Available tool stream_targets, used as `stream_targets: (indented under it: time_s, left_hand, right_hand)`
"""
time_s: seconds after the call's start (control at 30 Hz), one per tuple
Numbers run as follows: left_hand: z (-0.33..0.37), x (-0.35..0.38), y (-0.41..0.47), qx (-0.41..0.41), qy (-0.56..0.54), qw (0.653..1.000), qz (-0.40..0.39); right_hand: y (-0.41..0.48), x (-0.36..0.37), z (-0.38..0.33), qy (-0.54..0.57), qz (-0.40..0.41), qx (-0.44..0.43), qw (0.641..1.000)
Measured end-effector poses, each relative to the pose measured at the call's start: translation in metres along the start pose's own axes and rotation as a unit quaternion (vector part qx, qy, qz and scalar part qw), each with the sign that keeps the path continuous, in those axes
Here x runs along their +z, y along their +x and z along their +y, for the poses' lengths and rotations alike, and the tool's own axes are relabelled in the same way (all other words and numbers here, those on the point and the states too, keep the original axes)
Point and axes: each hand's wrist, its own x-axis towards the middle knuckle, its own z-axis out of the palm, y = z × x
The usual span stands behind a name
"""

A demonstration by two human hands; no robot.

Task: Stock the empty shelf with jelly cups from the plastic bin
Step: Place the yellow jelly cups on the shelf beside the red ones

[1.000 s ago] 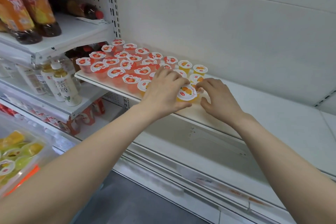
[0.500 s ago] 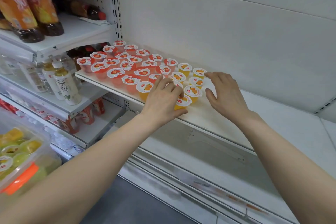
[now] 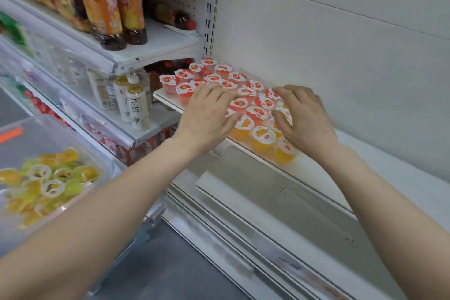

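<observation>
The left hand and right hand lie with fingers spread on the lids of the small red and orange jelly cups, gripping nothing. These cluster at the left end of the white metal shelf. The clear plastic bin, with more cups inside, sits low to the left, nearer the left hand; bare shelf runs rightward.

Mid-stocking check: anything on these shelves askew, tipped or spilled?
The jelly cups on the shelf sit upright, lids up, nothing spilled. One oddity: a dark red-capped bottle lies on its side at the back of the upper left shelf, behind upright bottles.
</observation>
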Motion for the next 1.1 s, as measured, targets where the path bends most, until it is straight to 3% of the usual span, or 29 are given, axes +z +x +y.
stream_targets:
  time_s: [0.3, 0.63, 0.87, 1.1]
  left_hand:
    - [-0.144, -0.079, -0.092, -0.101, 0.075, 0.991, -0.035]
    - [-0.268, -0.130, -0.234, -0.284, 0.068, 0.955, -0.061]
    - [-0.304, -0.117, -0.316, -0.397, 0.048, 0.907, -0.133]
    - [-0.332, -0.092, -0.339, -0.474, 0.046, 0.852, -0.219]
  right_hand:
    - [0.056, 0.073, -0.154, 0.057, -0.005, -0.142, 0.988]
    - [0.064, 0.168, -0.311, 0.155, -0.090, -0.203, 0.963]
    - [0.066, 0.248, -0.379, 0.196, -0.229, -0.248, 0.921]
    - [0.112, 0.341, -0.430, 0.129, -0.378, -0.303, 0.865]
